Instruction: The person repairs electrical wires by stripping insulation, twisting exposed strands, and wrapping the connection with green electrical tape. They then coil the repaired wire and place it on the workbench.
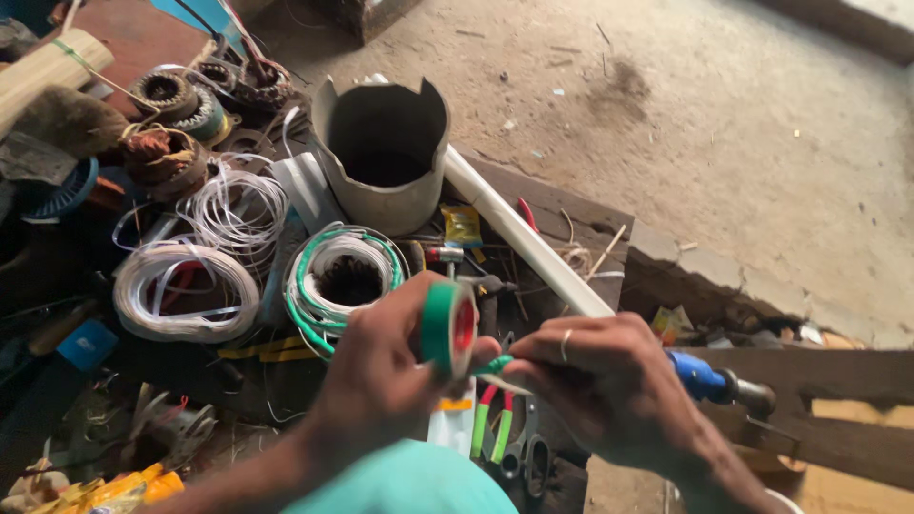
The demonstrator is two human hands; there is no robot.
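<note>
Green tape was the thing in play here: you had the roll of green tape (pixel 447 327) pinched upright in your left hand (pixel 381 371), fingers closed around its rim, held out over the cluttered workbench (pixel 562 205). Your right hand (pixel 609 385) was clamped shut too, fingertips squeezed on the free green end coming off the roll, right where it met the thin wires (pixel 490 419) dangling below. Those wires already showed green and red-ish wrapped stretches hanging down in front of the scissors (pixel 519 457), so my read is the wrapping was well underway but not finished, since the tape was still joined to the roll and nothing had been cut.

Around you it was pretty chaotic: a green-and-white wire coil (pixel 345 278) just behind your left hand, a white wire coil (pixel 186 290) further left, a cut-off grey pipe section (pixel 381 152) standing behind those, and a long white tube (pixel 519 238) lying diagonally across the bench. A blue-handled tool (pixel 705 378) poked out from behind your right wrist. Couldn't tell exactly how many wires were in the bundle, your fingers hid the joint.
</note>
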